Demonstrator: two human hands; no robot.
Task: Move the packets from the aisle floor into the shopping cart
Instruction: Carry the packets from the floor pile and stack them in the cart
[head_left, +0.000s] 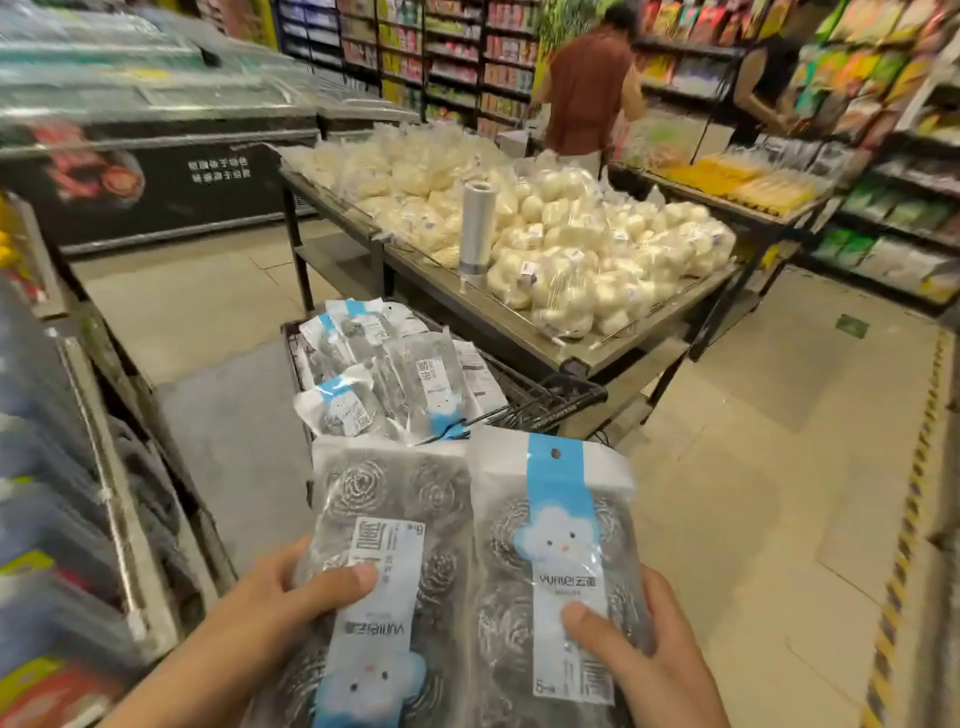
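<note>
two packets are in hand: the left hand (270, 597) pinches one packet (384, 561), the right hand (639, 639) pinches another (556, 540), both held just short of the cart (545, 400). several packets (384, 374) already lie inside. the floor below is hidden, so what remains is unclear.

A metal display table (582, 358) was seen heaped with clear bags of pale buns (597, 260) and paler snacks (395, 176), a roll of plastic bags (477, 228) standing upright among them. A chest freezer (156, 176) with mirrored print on its dark front was ranged along the left. Packed shelves (893, 171) lined the right side, yellow packets (737, 182) laid out before them. A person in a rust-coloured shirt (587, 88) was pictured at the far shelves, back turned.
</note>
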